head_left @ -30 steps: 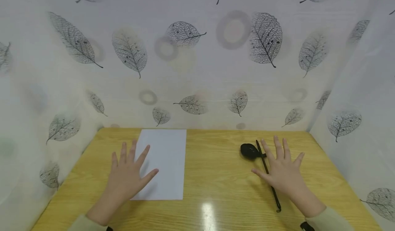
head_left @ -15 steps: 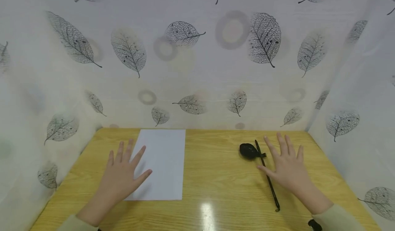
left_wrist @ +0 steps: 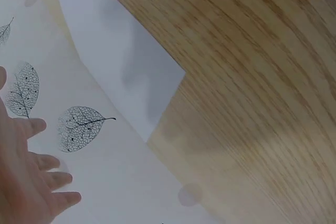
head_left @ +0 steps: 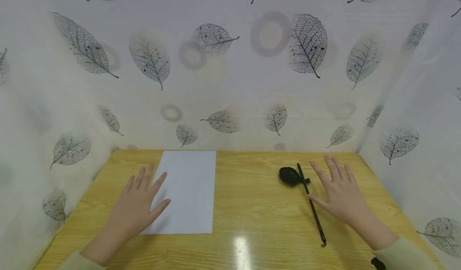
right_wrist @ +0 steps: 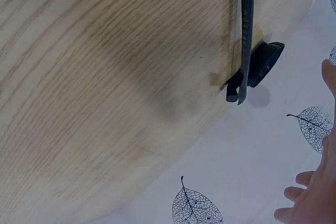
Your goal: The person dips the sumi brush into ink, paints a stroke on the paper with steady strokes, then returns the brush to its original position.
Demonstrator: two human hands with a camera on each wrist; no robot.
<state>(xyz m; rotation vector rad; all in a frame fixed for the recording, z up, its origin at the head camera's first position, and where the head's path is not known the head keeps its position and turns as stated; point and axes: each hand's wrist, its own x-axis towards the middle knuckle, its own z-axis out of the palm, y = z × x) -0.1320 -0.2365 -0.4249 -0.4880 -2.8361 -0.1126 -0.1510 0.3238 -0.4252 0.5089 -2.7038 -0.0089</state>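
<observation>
In the head view my left hand hovers palm down with spread fingers over the left edge of a white sheet of paper, casting a shadow on it. My right hand, fingers spread, is held above the table just right of a slim black writing brush; its thumb tip overlaps the shaft in this view. The brush's tip end lies across the narrow end of a small black ink dish. Characters run along the brush in the right wrist view. Both hands hold nothing.
The wood-grain table is walled at the back and both sides by a pale curtain with leaf prints. A light glares off the table's near middle. A black strap piece shows under the right sleeve.
Both hands have drifted outward, the left one to the left and the right one to the right, away from each other. Paper, brush and ink dish stay where they were.
</observation>
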